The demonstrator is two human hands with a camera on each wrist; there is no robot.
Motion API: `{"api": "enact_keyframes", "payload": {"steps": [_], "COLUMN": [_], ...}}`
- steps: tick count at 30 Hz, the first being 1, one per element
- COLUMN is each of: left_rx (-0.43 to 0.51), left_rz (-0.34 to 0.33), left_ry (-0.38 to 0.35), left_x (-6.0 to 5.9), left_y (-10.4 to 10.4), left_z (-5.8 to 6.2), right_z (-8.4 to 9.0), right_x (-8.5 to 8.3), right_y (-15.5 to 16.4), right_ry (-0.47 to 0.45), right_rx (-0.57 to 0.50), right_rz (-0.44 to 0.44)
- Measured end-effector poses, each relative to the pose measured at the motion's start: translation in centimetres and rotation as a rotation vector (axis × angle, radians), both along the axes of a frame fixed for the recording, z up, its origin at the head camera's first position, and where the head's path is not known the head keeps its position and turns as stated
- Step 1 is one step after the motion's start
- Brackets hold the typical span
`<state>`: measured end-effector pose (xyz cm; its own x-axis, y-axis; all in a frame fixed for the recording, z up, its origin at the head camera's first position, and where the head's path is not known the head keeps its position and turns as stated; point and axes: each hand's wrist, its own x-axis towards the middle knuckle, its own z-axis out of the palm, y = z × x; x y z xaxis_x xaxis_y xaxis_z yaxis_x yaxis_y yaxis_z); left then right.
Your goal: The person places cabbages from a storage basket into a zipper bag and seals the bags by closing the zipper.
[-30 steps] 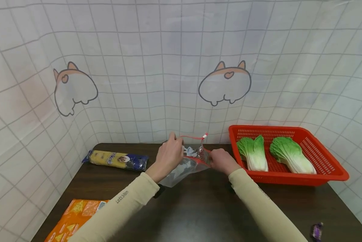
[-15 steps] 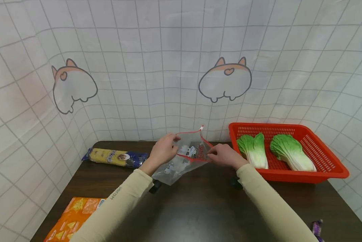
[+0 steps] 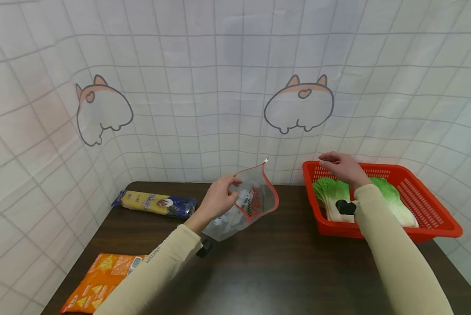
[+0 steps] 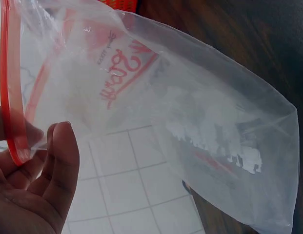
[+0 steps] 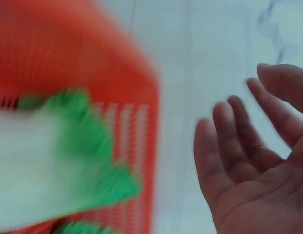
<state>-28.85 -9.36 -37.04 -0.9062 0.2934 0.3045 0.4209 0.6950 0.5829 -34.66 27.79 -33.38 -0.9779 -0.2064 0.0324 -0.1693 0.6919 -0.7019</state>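
Above the counter (image 3: 259,271), the left hand (image 3: 219,199) is holding the bag (image 3: 246,204) alone, fingers (image 4: 61,161) pinching its red rim so the mouth is hanging open. A moment ago both hands were gripping that rim; the right hand (image 3: 342,168) is now hovering over the basket (image 3: 428,205), fingers (image 5: 229,146) spread and holding nothing, just above the left cabbage (image 3: 330,199). Judged from this, bag opening is complete and the cabbage pick-up is starting.
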Motion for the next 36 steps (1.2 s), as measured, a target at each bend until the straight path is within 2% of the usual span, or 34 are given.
{"api": "enact_keyframes", "payload": {"steps": [4, 8, 11, 14, 23, 27, 30, 36], "left_rx": [0.019, 0.032, 0.026, 0.016, -0.002, -0.004, -0.008, -0.023], "left_rz": [-0.029, -0.032, -0.03, -0.024, -0.031, -0.029, -0.026, -0.029], "left_ry": [-0.003, -0.018, -0.024, -0.025, -0.037, -0.036, -0.03, -0.015], "left_x": [0.1, 0.1, 0.1, 0.0, 0.2, 0.3, 0.3, 0.3], "left_y": [0.0, 0.0, 0.1, 0.2, 0.3, 0.3, 0.3, 0.4], "left_z": [-0.1, -0.2, -0.2, -0.3, -0.2, -0.1, -0.2, -0.5], "right_z": [-2.1, -4.1, -5.2, -5.8, -6.6, -6.7, -6.6, -6.1], "right_x": [-0.8, -1.1, -1.2, -1.1, -1.0, -1.1, -1.2, -1.4], "right_y": [3.8, 6.4, 7.8, 8.3, 7.9, 7.9, 7.9, 7.6], "right_ry": [-0.041, -0.177, -0.301, -0.374, -0.404, -0.412, -0.439, -0.506], "right_rx": [0.028, 0.083, 0.051, -0.031, -0.253, -0.278, -0.222, 0.03], "right_rz": [-0.034, -0.004, 0.008, 0.012, 0.042, 0.024, 0.058, 0.207]}}
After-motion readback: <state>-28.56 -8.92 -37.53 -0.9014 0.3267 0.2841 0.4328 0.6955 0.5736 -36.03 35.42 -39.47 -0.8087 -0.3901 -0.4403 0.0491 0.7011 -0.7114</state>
